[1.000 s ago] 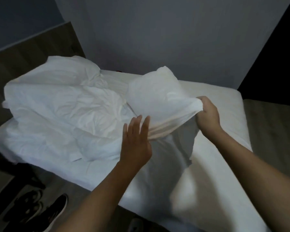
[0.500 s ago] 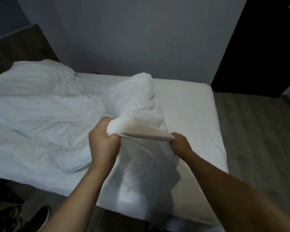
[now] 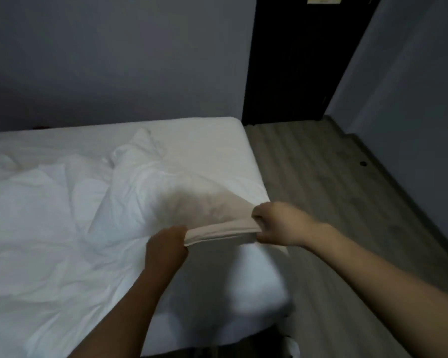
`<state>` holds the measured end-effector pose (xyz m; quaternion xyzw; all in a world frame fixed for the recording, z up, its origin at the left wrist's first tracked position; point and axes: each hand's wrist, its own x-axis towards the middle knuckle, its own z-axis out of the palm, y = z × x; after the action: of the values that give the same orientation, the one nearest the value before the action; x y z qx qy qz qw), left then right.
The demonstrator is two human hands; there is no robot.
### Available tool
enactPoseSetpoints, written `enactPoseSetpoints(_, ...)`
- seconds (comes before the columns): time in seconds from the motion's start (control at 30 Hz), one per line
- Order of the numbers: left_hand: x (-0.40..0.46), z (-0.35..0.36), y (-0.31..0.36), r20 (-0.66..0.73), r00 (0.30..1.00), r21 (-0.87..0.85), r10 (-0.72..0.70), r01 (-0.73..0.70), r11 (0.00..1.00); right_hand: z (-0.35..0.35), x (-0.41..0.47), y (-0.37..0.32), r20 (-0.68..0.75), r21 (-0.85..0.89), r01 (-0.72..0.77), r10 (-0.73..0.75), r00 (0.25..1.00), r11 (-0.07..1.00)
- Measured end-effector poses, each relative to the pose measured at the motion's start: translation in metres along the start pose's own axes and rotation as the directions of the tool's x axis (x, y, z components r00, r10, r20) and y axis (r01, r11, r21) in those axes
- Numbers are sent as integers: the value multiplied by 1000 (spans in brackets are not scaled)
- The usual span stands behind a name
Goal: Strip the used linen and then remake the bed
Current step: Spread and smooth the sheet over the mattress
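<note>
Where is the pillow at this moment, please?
The pillow lies near the bed's right corner, its near edge gripped between left hand and right hand.

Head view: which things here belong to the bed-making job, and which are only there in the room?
Part of the job:
- pillowcase, its open edge gripped by left hand and right hand
- crumpled duvet
- mattress

Only there:
- dark door
- wooden floor
- grey wall
</note>
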<state>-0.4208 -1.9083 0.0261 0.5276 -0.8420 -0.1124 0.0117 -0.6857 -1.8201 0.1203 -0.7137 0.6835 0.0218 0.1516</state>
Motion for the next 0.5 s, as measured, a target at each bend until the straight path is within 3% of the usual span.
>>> enactPoseSetpoints(0.07,-13,20,1,350,932,139,-91,44,989,55,-19,35,255,218,-157,100,962,963)
enactPoseSetpoints(0.1,-23,32,6,519,841,181,-155,69,981,78,-30,54,343,270,-252,151,927,929)
enactPoseSetpoints(0.17,-36,50,23,741,613,248,-275,131,960,105,-51,95,394,325,-363,224,891,873)
enactPoseSetpoints(0.23,-35,69,60,859,383,290,-339,182,940,117,-67,142,369,361,-419,285,885,833)
enactPoseSetpoints(0.27,-27,77,85,874,362,282,-326,169,944,117,-73,164,342,365,-433,313,886,824)
enactPoseSetpoints(0.3,-18,88,111,861,413,258,-297,148,955,116,-77,185,322,361,-435,328,888,825)
enactPoseSetpoints(0.4,19,112,207,693,716,52,-85,68,996,107,-93,238,241,393,-383,309,920,836)
enactPoseSetpoints(0.47,34,117,270,595,803,-33,8,14,999,100,-105,266,172,413,-341,296,940,844)
enactPoseSetpoints(0.5,38,115,297,581,813,-35,33,-16,999,96,-110,277,157,407,-329,289,944,852)
